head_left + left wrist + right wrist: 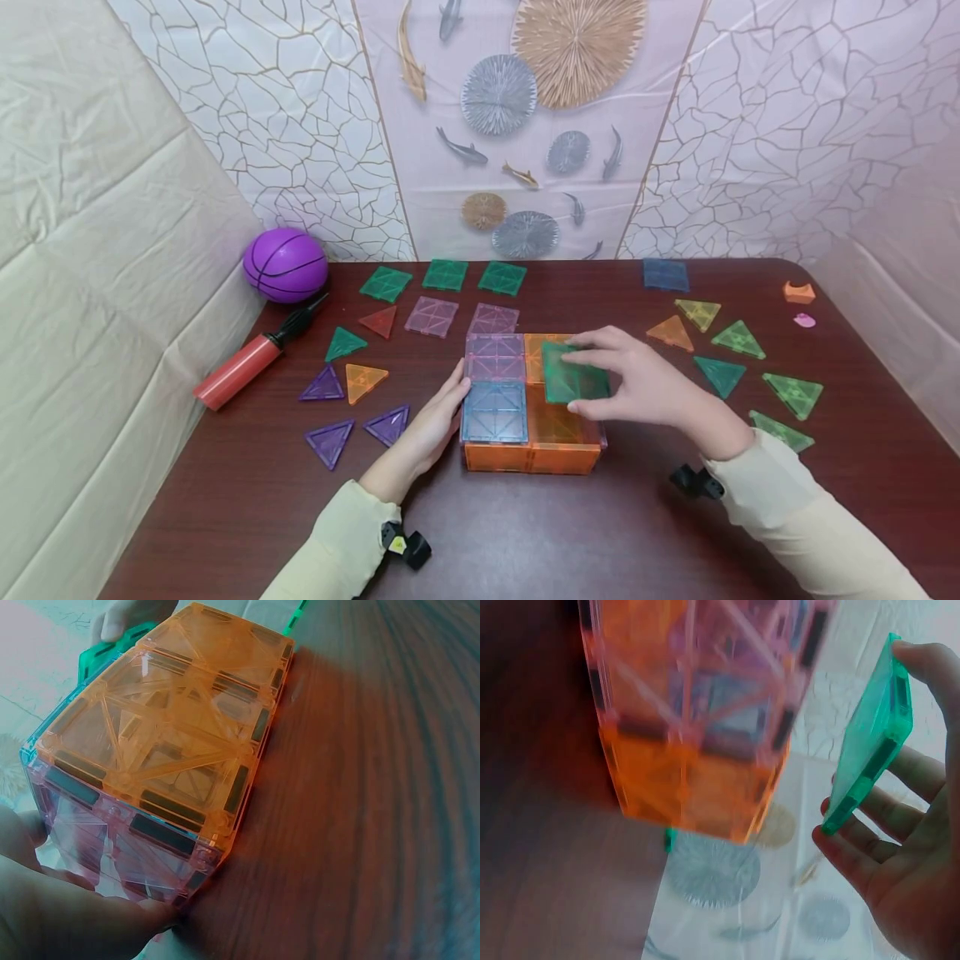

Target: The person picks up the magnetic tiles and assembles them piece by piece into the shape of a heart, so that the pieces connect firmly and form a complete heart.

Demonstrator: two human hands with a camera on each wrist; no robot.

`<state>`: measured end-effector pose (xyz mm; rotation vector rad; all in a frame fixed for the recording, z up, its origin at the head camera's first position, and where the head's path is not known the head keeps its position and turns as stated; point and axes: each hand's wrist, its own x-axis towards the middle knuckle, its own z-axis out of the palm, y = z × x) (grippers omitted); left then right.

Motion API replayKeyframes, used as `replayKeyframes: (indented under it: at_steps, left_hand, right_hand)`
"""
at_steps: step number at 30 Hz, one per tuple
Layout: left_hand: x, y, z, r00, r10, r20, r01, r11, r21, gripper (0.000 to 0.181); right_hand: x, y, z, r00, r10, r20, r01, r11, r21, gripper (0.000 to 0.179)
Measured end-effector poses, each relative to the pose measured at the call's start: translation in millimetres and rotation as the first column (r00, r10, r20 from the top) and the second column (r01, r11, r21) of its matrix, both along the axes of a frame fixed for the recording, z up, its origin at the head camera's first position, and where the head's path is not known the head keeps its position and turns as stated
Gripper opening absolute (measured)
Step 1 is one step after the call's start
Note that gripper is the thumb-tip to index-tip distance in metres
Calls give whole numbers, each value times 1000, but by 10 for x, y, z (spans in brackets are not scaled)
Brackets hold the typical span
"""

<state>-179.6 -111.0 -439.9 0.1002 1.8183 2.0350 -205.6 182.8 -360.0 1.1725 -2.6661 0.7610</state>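
Right fingers [592, 358] pinch a green square [568, 385] over the box [495, 457] that left fingers [450, 390] touch; best hold it level.

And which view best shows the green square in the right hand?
The right wrist view: the green square appears large, its thick edges plain, gripped by the right hand. The head view shows its flat face, partly covered by that hand; the left wrist view shows only part of it, beyond the box.
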Motion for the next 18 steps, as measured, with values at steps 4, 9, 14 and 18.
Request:
replayKeyframes:
  at_steps: [4, 9, 14, 18]
  left_hand:
    - [1, -1, 0, 1000, -1, 1, 1, 1000, 11, 65]
    - [0, 0, 5, 1000, 0, -4, 0, 1000, 17, 65]
    - [3, 0, 2, 1000, 1, -6, -1, 1000, 12, 65]
    - [3, -2, -2, 1000, -2, -7, 2, 1000, 9, 65]
  right_hand:
    - [117, -69, -62, 998, 44, -38, -44, 999, -5, 56]
    - [211, -138, -122, 996, 66, -56, -66, 998, 13, 57]
    - [248, -174, -183, 993, 72, -91, -68, 996, 55, 56]
    - [260, -191, -251, 988, 98, -117, -97, 995, 20, 46]
